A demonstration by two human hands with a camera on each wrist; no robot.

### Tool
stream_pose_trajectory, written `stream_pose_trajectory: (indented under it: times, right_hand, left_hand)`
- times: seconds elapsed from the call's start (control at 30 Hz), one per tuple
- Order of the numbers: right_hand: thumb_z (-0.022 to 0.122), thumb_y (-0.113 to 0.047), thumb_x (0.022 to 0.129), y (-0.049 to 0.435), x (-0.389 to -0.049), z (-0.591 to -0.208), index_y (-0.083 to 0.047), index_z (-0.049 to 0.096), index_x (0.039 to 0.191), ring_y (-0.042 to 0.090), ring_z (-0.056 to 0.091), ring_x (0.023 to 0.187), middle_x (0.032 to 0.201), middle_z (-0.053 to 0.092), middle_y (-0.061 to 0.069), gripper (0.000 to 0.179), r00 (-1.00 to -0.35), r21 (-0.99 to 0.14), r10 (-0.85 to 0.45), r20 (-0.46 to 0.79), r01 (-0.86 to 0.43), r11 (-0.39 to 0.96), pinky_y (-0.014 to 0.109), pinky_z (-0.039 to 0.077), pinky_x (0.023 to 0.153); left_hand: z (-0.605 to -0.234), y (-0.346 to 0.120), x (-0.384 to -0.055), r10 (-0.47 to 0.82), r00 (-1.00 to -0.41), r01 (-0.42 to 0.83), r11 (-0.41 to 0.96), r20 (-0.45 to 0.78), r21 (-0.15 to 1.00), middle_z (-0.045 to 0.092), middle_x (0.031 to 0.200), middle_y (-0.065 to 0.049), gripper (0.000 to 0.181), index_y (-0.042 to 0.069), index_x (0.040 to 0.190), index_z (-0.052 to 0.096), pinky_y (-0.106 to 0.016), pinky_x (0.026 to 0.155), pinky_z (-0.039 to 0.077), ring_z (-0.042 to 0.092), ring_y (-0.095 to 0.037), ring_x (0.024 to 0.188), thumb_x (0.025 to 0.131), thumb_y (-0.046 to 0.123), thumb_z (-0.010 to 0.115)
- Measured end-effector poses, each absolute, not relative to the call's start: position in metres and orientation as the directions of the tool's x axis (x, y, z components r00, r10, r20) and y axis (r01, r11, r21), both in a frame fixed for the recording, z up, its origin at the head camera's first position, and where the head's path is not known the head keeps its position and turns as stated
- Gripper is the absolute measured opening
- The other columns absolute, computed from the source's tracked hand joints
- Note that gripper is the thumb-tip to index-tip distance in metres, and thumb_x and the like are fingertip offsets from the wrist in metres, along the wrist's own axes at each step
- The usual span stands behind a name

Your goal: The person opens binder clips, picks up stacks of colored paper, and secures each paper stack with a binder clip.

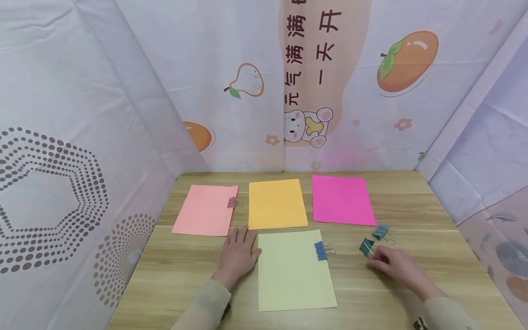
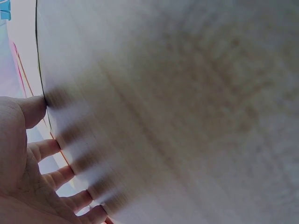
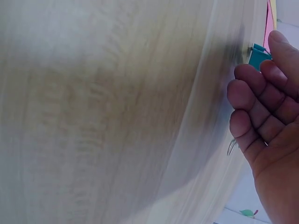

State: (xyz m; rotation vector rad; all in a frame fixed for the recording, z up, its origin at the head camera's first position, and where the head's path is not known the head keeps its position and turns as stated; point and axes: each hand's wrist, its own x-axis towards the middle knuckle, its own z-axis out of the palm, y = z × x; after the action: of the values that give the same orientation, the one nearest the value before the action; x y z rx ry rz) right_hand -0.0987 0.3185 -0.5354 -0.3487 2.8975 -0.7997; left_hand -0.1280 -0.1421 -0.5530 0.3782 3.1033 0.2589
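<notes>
Toward the head view's lower right, my right hand (image 1: pixel 393 263) pinches a dark teal clip (image 1: pixel 365 246) while my left hand (image 1: pixel 238 255) rests spread beside the pale-yellow sheet (image 1: pixel 294 277).

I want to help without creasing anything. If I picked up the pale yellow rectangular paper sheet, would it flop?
Probably a little: the pale yellow rectangular paper sheet looks thin and lies flat. It's likely light, but the blue binder clip on its right edge may make that side sag. Being flat, it probably won't roll.
</notes>
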Motion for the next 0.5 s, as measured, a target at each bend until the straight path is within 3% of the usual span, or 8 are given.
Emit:
stream_pose_trajectory:
  times: [0.5]
  right_hand:
    - [0.079,-0.033,0.089,0.3085,-0.0999,-0.5392,-0.026,0.054,0.075,-0.001,0.041,0.060,0.066,0.049,-0.017,0.029,-0.959,-0.511,-0.280,-0.031,-0.226,0.829,0.023,0.038,0.055]
  left_hand:
    - [-0.5550,-0.1430,-0.1283,0.238,-0.971,0.236,0.959,0.006,0.157,0.041,0.156,-0.018,0.057,0.014,0.150,0.049,-0.061,0.116,0.030,0.035,-0.048,0.144,0.101,0.043,0.056]
